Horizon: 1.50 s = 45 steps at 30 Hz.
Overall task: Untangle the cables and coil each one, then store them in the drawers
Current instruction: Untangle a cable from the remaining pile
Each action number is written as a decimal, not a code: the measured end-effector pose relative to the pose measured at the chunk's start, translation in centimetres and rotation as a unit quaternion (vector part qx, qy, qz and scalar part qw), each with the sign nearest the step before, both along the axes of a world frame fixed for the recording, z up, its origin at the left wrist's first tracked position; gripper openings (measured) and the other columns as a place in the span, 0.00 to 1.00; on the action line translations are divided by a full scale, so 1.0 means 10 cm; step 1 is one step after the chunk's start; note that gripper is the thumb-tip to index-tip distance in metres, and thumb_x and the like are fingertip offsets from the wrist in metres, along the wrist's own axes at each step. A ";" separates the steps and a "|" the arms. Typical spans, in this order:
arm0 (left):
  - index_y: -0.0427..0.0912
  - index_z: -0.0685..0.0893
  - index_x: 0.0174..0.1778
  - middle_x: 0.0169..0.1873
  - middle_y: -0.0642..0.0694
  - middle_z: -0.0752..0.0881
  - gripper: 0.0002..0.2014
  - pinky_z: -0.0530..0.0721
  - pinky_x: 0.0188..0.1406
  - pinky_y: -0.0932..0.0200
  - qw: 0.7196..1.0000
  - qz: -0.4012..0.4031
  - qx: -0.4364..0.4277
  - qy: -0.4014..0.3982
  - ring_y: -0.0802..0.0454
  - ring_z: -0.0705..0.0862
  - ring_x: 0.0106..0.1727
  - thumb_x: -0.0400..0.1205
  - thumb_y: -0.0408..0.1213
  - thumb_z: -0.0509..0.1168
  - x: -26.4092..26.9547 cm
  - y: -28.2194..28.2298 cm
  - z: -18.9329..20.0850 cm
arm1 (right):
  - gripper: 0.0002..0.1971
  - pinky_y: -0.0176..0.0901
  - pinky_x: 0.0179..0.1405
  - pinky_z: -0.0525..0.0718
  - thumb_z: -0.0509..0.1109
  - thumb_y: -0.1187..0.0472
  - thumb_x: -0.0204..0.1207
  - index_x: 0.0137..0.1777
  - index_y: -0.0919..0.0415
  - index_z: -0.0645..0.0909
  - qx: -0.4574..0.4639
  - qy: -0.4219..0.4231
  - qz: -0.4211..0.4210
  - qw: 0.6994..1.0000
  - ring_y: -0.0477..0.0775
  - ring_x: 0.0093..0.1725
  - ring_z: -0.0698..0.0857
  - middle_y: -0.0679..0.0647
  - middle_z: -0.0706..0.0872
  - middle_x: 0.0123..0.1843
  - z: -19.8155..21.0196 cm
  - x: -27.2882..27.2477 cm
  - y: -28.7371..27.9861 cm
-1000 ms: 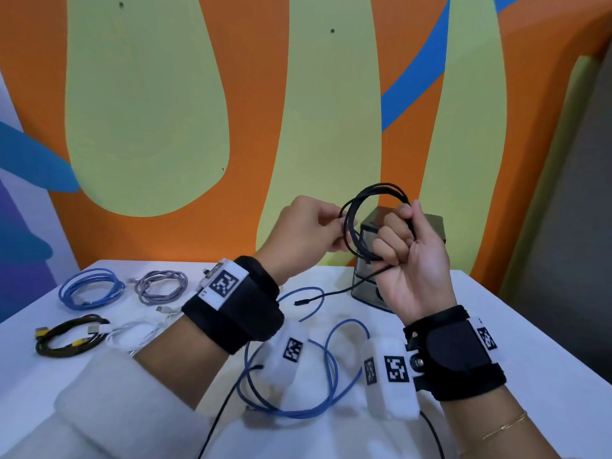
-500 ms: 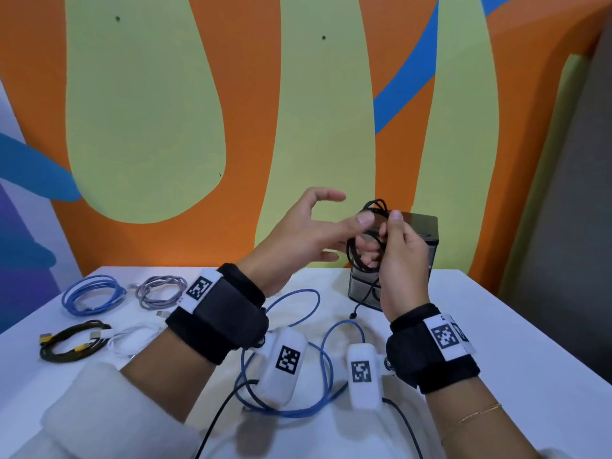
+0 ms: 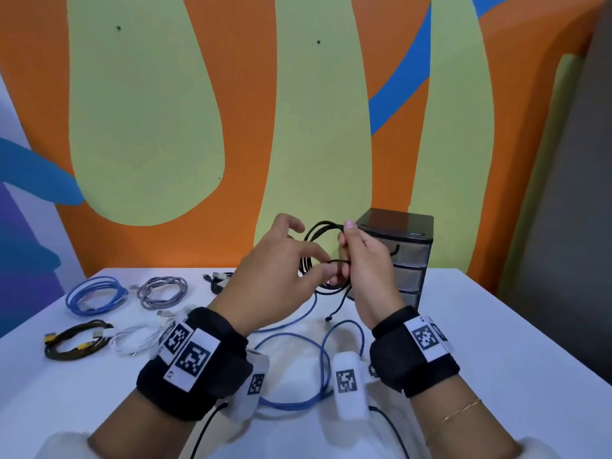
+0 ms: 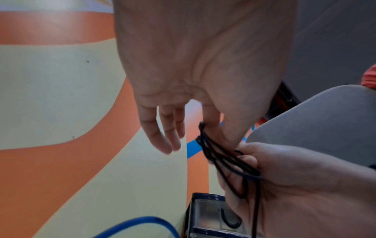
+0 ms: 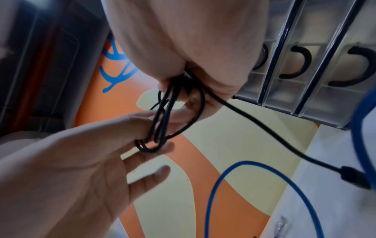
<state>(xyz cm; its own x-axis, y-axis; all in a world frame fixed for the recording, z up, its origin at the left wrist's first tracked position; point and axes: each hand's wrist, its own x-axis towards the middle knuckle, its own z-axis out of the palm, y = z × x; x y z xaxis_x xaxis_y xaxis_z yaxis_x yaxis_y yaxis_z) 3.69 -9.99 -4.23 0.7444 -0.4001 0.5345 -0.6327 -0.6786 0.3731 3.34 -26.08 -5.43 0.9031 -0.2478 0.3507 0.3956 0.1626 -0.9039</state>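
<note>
Since 0.5 s ago: left hand (image 3: 268,276) now pinches black cable (image 3: 319,231) loops, fingers splayed; right hand (image 3: 364,260) still grips coil.

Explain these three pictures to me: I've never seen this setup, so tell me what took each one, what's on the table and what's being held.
No machine here: a person works bare-handed, wearing a camera on the head and one on each black wrist band. The wide picture is the head camera's; the other two look along each palm at the fingers.

The right hand grips a thin black cable coil, its free plug end dangling. The left hand pinches the coil's loops between thumb and forefinger, its other fingers spread.

On the white table lie a loose blue cable and coiled cables: blue, grey, black-and-yellow and white. At the back stands a small black-framed chest of three clear plastic drawers, all closed.
</note>
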 end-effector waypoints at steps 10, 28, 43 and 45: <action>0.55 0.92 0.49 0.46 0.57 0.87 0.03 0.73 0.51 0.55 0.836 -0.183 -0.482 0.189 0.56 0.77 0.47 0.86 0.46 0.73 -0.03 0.05 -0.04 | 0.20 0.38 0.23 0.84 0.61 0.56 0.94 0.38 0.60 0.75 0.288 0.098 0.116 0.946 0.48 0.25 0.85 0.55 0.84 0.32 -0.07 0.11 0.02; 0.54 0.85 0.70 0.58 0.44 0.92 0.30 0.63 0.17 0.64 0.841 -0.051 -0.424 0.332 0.53 0.75 0.23 0.87 0.73 0.54 -0.14 0.04 -0.01 | 0.16 0.39 0.23 0.53 0.56 0.55 0.90 0.49 0.62 0.82 0.232 0.005 0.316 0.920 0.47 0.23 0.52 0.46 0.57 0.24 0.03 -0.08 0.03; 0.46 0.96 0.49 0.31 0.54 0.75 0.17 0.61 0.21 0.66 0.888 -0.122 -0.359 0.261 0.55 0.61 0.25 0.87 0.56 0.71 -0.10 0.25 0.04 | 0.16 0.44 0.39 0.75 0.67 0.48 0.86 0.41 0.59 0.80 -0.031 0.042 0.272 0.961 0.52 0.25 0.68 0.48 0.64 0.21 0.14 -0.19 -0.12; 0.52 0.97 0.53 0.32 0.60 0.83 0.12 0.63 0.21 0.65 0.896 -0.098 -0.369 0.226 0.55 0.64 0.24 0.84 0.55 0.75 -0.08 0.28 0.02 | 0.15 0.42 0.37 0.76 0.65 0.50 0.88 0.43 0.59 0.80 -0.014 0.033 0.263 0.964 0.49 0.25 0.63 0.47 0.63 0.23 0.13 -0.16 -0.11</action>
<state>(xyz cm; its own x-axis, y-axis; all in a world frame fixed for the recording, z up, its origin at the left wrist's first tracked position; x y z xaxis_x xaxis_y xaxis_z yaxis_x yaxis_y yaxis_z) 2.93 -7.17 -4.01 0.9062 -0.2079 0.3681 -0.3828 -0.0338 0.9232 1.72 -27.19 -4.10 0.9215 0.2602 0.2882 0.2066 0.3001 -0.9313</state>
